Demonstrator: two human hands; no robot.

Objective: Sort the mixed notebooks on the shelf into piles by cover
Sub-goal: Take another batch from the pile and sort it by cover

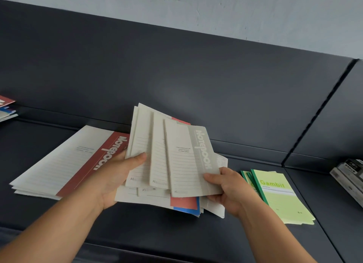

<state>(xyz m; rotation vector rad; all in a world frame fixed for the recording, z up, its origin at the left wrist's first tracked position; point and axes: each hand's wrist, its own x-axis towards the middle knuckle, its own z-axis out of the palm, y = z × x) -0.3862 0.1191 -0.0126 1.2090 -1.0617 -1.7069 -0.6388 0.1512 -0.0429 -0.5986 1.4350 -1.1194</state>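
Mid-sort: holds fanned grey-spined paper notebooks point(176, 160) above dark shelf point(235, 235), clamped by left hand point(115, 176), front corner pinched in right hand point(229, 186) fingers point(211, 177); next probably needs squaring, then laying apart from red-spined pile point(78, 164) and green pile point(280, 196).

Well off to the right of the right hand point(225, 186), at the edge of view: a stack of grey and black boxes point(347, 174) (print too blurred to read), lying flat. Beyond the left hand point(115, 174) and the right alike: a dark padded back panel point(176, 70), cut by a black seam point(321, 109) slanting down past the right hand. Higher still: a pale grey wall point(216, 9), faintly scuffed
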